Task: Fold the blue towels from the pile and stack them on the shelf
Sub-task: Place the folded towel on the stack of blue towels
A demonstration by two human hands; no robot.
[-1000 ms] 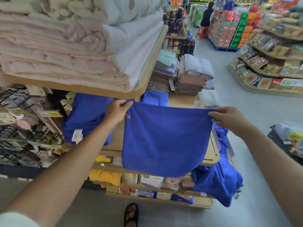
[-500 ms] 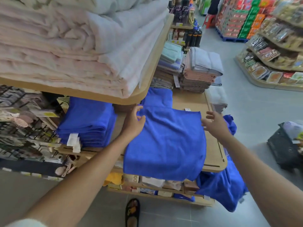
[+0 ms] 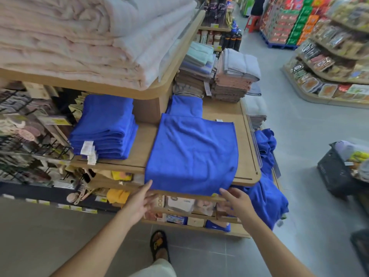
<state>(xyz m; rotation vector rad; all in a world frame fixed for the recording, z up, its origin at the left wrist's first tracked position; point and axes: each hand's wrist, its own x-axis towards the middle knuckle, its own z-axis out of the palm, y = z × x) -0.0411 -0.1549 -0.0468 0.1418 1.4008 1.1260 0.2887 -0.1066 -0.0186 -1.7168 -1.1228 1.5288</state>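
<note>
Both hands have dropped from the towel's far corners to its near hem: left hand [image 3: 139,202] and right hand [image 3: 237,202], fingers loosely spread, gripping nothing. The blue towel [image 3: 191,154] now lies flat on the shelf [image 3: 247,148], hem overhanging, ready for folding. The folded stack [image 3: 105,128] sits far left.

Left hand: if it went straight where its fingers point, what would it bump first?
Probably the near edge of the blue cloth towel hanging over the wooden shelf front; the left hand points up at it from just below, though depth is unclear.
</note>
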